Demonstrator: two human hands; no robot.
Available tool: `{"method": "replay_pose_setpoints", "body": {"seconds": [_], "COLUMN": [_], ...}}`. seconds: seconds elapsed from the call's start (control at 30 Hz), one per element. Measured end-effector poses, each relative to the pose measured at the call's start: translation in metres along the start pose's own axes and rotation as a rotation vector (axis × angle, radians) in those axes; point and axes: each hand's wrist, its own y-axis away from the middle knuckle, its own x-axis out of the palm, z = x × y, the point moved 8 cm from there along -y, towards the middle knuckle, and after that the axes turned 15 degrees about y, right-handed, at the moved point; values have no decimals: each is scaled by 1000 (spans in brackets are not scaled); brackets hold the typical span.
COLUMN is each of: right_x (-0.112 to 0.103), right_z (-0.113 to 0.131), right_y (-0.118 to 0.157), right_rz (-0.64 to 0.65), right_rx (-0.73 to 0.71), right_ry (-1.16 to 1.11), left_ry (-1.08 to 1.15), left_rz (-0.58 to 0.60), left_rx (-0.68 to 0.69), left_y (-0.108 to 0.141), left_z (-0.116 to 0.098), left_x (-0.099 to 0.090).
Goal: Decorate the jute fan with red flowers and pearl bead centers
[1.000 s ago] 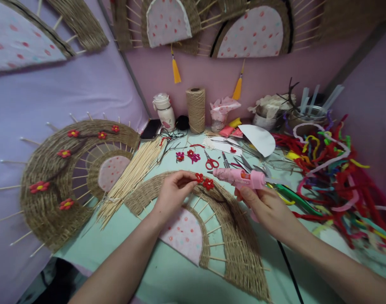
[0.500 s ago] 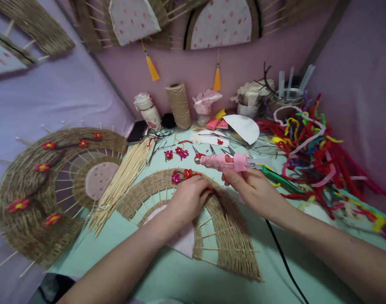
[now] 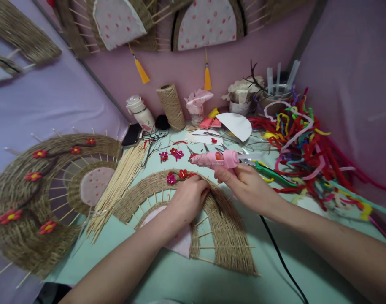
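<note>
On the table lies a woven twine fan (image 3: 232, 230) with thin sticks and a spotted half-disc. My left hand (image 3: 188, 198) rests on its upper band, fingers pressed together; anything between them is hidden. Beside its knuckles, red flowers (image 3: 182, 173) and a magenta flower (image 3: 171, 179) sit on the weave. My right hand (image 3: 243, 185) is wrapped round a pink glue gun (image 3: 216, 159), held above the fan with its nozzle to the left. A black cord (image 3: 281, 257) trails below that hand.
Bundled sticks (image 3: 117, 188) and a flowered fan (image 3: 15, 236) lie left. Behind are a twine spool (image 3: 171, 107), a white bottle (image 3: 140, 113), a phone (image 3: 131, 135) and loose flowers (image 3: 176, 154). Green-handled pliers (image 3: 275, 175) and colourful pipe cleaners (image 3: 309, 147) are right.
The whole view has shifted, so most things appear slightly further left. Both hands keep nearly the same pose, with the glue gun still in my right hand.
</note>
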Motion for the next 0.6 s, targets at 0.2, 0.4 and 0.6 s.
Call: {"method": "replay_pose_setpoints", "body": {"seconds": [0.2, 0.4, 0.6], "right_x": [-1, 0, 0], "right_z": [1, 1, -2], "right_y": [0, 0, 0], "right_rz": [-8, -2, -6], "right_rx": [-4, -11, 2], "right_ry": [-16, -20, -5], "left_ry": [-25, -30, -61], "left_rz": [5, 23, 31], "left_rx": [-35, -45, -55], "left_y": [0, 0, 0], "left_z": [-1, -1, -2], "left_x": [3, 7, 11]}}
